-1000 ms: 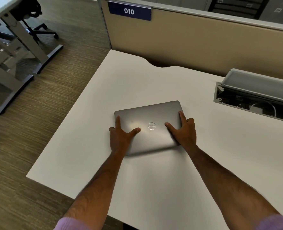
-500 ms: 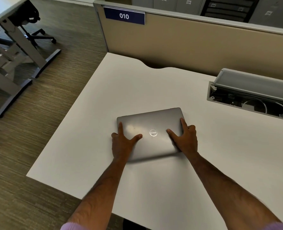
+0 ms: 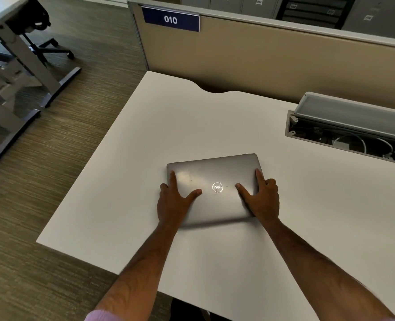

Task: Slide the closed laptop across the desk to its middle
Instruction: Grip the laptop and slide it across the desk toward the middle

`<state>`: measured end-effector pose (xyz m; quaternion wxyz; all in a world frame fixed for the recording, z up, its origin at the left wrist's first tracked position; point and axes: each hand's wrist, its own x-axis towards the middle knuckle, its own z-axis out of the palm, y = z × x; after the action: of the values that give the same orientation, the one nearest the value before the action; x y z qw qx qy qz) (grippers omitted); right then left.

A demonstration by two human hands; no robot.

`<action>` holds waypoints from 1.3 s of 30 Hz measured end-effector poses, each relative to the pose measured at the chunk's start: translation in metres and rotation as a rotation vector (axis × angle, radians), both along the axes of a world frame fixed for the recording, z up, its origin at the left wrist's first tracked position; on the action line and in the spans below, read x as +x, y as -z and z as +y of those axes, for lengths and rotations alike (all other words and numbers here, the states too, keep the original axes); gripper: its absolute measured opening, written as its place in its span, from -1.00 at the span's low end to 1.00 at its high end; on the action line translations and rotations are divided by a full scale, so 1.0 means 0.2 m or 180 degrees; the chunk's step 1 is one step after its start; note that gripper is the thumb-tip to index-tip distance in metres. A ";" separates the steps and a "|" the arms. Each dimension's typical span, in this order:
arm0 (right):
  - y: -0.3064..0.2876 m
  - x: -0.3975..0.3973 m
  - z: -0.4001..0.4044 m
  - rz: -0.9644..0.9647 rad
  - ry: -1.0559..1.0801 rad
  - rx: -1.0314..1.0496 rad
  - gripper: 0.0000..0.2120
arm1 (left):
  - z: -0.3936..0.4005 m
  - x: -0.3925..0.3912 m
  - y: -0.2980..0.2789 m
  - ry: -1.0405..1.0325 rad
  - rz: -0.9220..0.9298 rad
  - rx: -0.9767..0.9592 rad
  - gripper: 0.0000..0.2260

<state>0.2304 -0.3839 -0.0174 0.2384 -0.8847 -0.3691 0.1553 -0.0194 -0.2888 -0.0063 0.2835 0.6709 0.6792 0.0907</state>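
A white desk (image 3: pixel 215 126) holds the closed grey laptop (image 3: pixel 215 167), which lies flat under both forefingers. Far beyond the fingertips a blue sign (image 3: pixel 170 19) reads "010". The left hand (image 3: pixel 172 205) and right hand (image 3: pixel 262 200) clasp the laptop's side edges, forefinger and thumb splayed on the lid and the other fingers curled over the edges. A round Dell logo (image 3: pixel 217 187) sits between the thumbs.

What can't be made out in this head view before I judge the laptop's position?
desk: head view, right side cut off by the frame edge, so its middle is uncertain.
laptop: near corners hidden under left hand and right hand; near edge blurred.
cable tray: right end cut off by frame; inside too dark.
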 end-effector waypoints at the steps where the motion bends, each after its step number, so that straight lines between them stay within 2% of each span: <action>1: 0.00 0.00 -0.01 -0.0070 -0.0013 -0.0010 -0.12 | -0.01 0.00 0.00 0.0069 0.0111 0.0065 0.06; 4: 0.00 0.01 -0.03 -0.0224 -0.0055 -0.0082 -0.14 | -0.02 0.00 0.02 0.0193 0.0330 0.0188 0.05; 12: 0.01 -0.01 -0.07 -0.0634 -0.0103 -0.0245 -0.20 | -0.04 -0.01 0.04 0.0249 0.0439 0.0283 0.06; 34: 0.01 -0.04 -0.09 -0.0786 -0.0090 -0.0351 -0.24 | -0.03 -0.02 0.04 0.0333 0.0558 0.0173 0.05; 39: 0.01 -0.04 -0.09 -0.0872 -0.0080 -0.0359 -0.24 | -0.04 -0.02 0.04 0.0342 0.0683 0.0299 0.04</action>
<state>0.2215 -0.4016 -0.0194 0.1338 -0.9049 -0.4000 0.0566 -0.0231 -0.2975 -0.0144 0.1818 0.7246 0.6638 0.0348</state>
